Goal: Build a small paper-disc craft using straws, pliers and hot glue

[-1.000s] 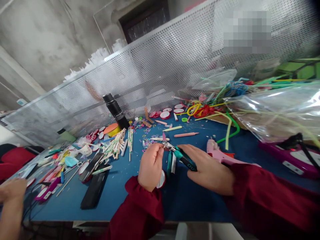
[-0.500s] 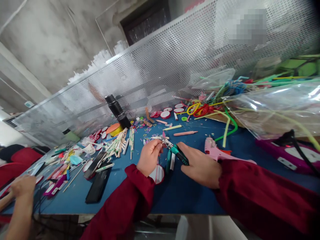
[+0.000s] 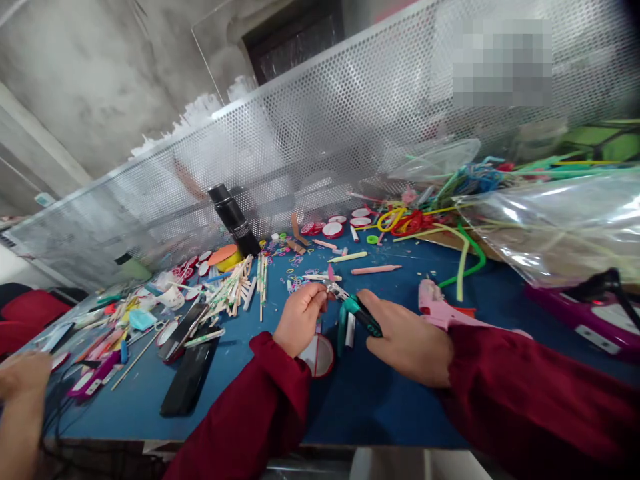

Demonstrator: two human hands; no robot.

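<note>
Clearly, the right hand (image 3: 407, 341) grips green-and-black pliers (image 3: 358, 309) above the blue table (image 3: 400, 417). At their metal tips, the left hand (image 3: 301, 317) seemingly pinches a small piece (image 3: 329, 286), too tiny to identify.

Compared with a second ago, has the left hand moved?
Yes: against the red-rimmed disc, the left hand has shifted slightly left and forward, uncovering more of it.

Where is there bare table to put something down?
The blue table shows bare between the long black case and the left sleeve. There's another patch at the near edge, between the red-rimmed disc and the right sleeve. It's crowded around the patterned sticks on the left, near the pliers, and back right by the clear plastic bag.
</note>
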